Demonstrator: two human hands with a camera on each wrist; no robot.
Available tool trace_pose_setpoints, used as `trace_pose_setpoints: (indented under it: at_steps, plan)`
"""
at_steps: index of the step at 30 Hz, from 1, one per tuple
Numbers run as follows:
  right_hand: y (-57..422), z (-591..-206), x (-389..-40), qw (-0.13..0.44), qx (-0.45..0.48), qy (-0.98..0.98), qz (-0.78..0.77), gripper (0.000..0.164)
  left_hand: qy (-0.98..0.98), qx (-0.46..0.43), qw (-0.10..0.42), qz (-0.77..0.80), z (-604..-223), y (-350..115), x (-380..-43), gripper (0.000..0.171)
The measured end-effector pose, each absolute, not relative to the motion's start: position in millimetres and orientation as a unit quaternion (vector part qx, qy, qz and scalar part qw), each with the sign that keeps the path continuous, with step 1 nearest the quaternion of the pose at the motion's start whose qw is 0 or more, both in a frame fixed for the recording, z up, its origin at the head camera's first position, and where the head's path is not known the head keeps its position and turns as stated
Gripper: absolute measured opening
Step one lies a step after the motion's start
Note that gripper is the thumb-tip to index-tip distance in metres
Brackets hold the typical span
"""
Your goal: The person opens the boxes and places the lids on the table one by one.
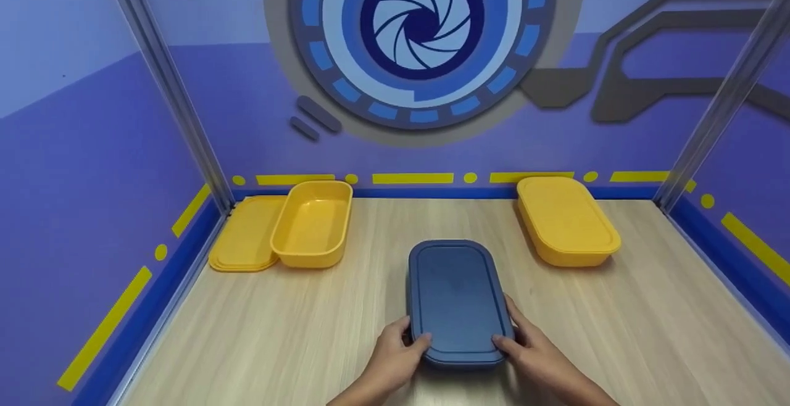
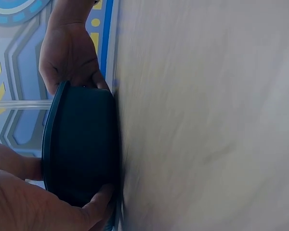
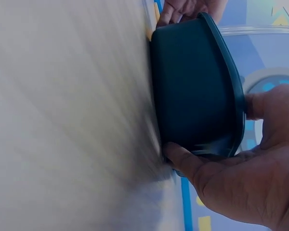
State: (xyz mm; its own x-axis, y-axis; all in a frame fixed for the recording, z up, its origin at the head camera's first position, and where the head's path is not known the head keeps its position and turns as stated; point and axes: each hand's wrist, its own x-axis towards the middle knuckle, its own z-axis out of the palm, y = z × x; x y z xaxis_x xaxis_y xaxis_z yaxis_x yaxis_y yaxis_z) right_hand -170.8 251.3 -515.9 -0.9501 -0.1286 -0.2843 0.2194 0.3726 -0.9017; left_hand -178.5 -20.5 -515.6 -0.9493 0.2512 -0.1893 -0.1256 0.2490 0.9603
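A dark blue rectangular box with its lid on (image 1: 458, 298) is at the front middle of the table. My left hand (image 1: 395, 352) grips its near left corner, thumb on the lid's edge and fingers along the side. At the near right corner, my right hand (image 1: 536, 350) holds it the same way. In the left wrist view the box's side wall (image 2: 82, 139) shows between both hands, close to the tabletop. The right wrist view shows the wall (image 3: 195, 86) with right-hand fingers (image 3: 183, 161) low on it; whether the base touches the table I cannot tell.
At the back left, an open yellow box (image 1: 313, 224) stands beside a yellow lid (image 1: 247, 233), partly overlapping it. A yellow box with its lid on (image 1: 568, 221) stands at the back right. Patterned panels with metal corner posts (image 1: 173, 79) enclose the wooden table (image 1: 278, 332).
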Motion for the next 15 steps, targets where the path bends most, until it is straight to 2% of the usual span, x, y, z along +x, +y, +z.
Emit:
trace_pose_setpoints:
  at_steps: [5,15]
  plan:
    - [257.0,-515.2,-169.0,0.181,0.02,0.797,-0.576,0.09,0.773,0.062,0.145,0.615,-516.5,-19.1,-176.3,0.048]
    - [252.5,-516.7,-171.2,0.176,0.011,0.807,-0.563,0.09,0.771,0.072,0.143,0.616,-516.5,-23.6,-178.8,0.049]
